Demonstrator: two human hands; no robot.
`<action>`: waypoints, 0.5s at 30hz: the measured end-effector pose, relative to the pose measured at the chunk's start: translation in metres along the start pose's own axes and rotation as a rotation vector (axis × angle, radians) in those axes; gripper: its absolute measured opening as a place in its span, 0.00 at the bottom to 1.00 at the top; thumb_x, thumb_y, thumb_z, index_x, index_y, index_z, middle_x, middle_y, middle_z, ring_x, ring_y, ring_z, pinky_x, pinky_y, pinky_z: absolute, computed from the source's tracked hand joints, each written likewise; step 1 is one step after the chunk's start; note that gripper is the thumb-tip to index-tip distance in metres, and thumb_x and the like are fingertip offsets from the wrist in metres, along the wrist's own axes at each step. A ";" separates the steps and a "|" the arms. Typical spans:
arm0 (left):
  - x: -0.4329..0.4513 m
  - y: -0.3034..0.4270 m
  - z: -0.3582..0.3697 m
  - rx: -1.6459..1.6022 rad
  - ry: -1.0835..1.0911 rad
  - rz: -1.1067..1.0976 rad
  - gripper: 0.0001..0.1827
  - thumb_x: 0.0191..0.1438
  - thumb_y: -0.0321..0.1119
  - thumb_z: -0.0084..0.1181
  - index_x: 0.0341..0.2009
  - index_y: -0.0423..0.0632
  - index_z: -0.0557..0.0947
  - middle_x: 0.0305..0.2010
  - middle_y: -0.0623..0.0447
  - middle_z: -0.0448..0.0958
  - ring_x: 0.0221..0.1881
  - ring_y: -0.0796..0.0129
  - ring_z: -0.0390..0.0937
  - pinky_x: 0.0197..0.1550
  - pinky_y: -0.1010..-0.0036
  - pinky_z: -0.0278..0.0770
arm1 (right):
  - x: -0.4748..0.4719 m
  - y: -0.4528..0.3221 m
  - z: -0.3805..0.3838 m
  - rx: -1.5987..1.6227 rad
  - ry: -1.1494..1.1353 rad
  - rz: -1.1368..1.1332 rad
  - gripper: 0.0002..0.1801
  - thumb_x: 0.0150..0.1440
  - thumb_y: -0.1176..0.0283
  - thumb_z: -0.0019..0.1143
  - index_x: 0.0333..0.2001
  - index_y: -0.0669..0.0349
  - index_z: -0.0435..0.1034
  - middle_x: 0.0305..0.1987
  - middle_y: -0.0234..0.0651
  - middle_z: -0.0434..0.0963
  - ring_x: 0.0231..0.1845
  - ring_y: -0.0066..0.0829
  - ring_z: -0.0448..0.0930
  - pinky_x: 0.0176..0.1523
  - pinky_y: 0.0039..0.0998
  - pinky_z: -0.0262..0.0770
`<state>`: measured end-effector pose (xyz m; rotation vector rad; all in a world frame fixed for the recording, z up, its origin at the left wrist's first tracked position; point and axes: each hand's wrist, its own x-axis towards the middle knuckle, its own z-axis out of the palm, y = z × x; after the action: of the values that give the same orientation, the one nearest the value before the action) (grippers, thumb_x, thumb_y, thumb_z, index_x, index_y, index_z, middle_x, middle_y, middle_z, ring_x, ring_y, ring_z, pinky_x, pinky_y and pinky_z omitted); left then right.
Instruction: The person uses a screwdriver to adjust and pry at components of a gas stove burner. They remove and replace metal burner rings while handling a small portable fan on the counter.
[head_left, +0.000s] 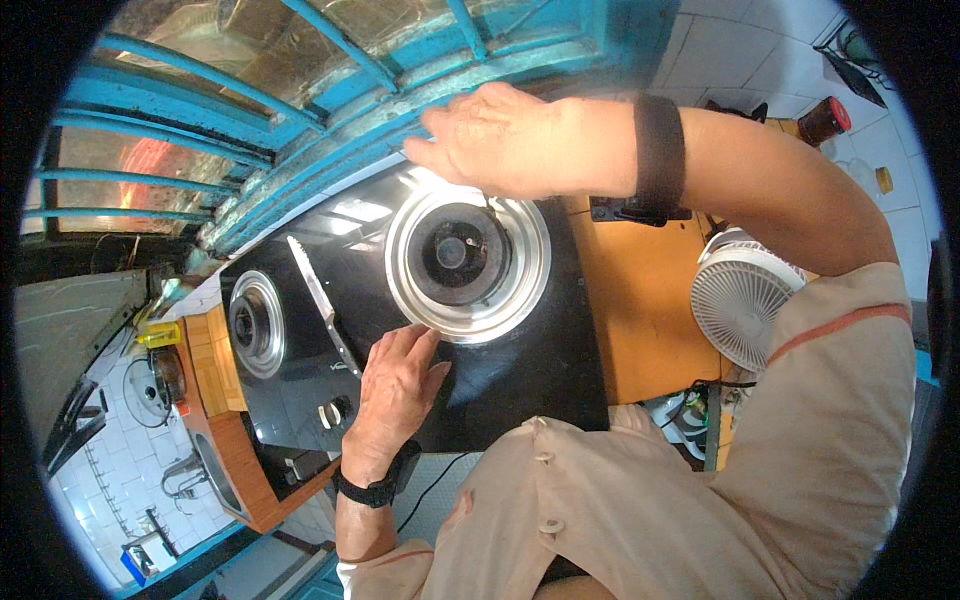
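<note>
A black glass gas cooktop (480, 390) lies before me with a large round burner (451, 253) in a shiny metal ring and a smaller burner (251, 322) at its left. Between them a serrated knife (322, 304) with a black handle rests on the glass. My left hand (397, 382) is over the cooktop near the large ring and the knife's handle end; its fingers are slightly bent and I see nothing in it. My right hand (502, 139), bent at the wrist, is above the far edge of the large burner, near the blue window frame. Its fingertips are partly hidden.
A blue barred window (300, 161) runs behind the cooktop. On the right are an orange counter (645, 315), a white fan (742, 300) and a red-lidded jar (823, 121). A wooden cabinet edge (240, 465), a glass lid (146, 392) and a faucet (182, 474) are at the left.
</note>
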<state>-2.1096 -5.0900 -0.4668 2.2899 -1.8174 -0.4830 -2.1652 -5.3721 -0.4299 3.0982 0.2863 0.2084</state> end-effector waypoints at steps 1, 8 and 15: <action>0.000 0.000 0.000 -0.002 -0.003 0.003 0.22 0.44 0.27 0.63 0.46 0.40 0.76 0.47 0.43 0.74 0.47 0.49 0.72 0.50 0.61 0.70 | -0.001 0.002 0.004 0.060 0.076 -0.037 0.17 0.50 0.75 0.52 0.46 0.67 0.65 0.34 0.47 0.75 0.37 0.46 0.79 0.39 0.41 0.76; 0.003 0.000 -0.001 0.014 0.000 0.015 0.21 0.45 0.27 0.63 0.46 0.40 0.75 0.47 0.43 0.74 0.47 0.50 0.72 0.50 0.61 0.70 | 0.001 -0.012 -0.006 0.267 -0.097 0.070 0.13 0.53 0.74 0.51 0.42 0.66 0.67 0.41 0.51 0.74 0.43 0.45 0.78 0.42 0.41 0.75; 0.001 -0.001 -0.002 0.010 -0.010 0.010 0.21 0.45 0.28 0.63 0.46 0.40 0.75 0.47 0.43 0.74 0.48 0.50 0.72 0.50 0.61 0.70 | 0.004 -0.009 -0.023 0.034 -0.207 0.016 0.11 0.56 0.69 0.47 0.33 0.69 0.69 0.39 0.53 0.74 0.43 0.43 0.78 0.40 0.40 0.75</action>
<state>-2.1080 -5.0906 -0.4653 2.2882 -1.8395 -0.4861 -2.1662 -5.3628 -0.4072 3.1214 0.2615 -0.1174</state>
